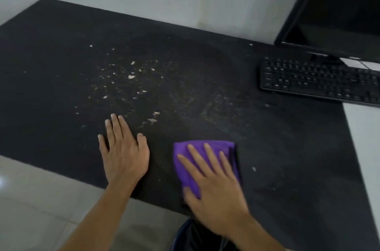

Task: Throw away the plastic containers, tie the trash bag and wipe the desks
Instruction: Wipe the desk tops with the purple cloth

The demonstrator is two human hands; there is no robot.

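Soft purple cloth on matt, speckled black desk; glossy floor tiles.

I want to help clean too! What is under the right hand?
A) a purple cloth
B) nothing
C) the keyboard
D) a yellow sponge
A: the right hand lies flat, fingers straight, on a folded purple cloth on the black desk.

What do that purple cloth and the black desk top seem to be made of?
The purple cloth looks like soft matte fabric, likely microfibre: it lies folded and flattened under the right hand. The black desk top looks hard and flat, matte with a fine grain, perhaps laminate or stone; I cannot tell which. The pale flecks on it could be crumbs or chipped coating.
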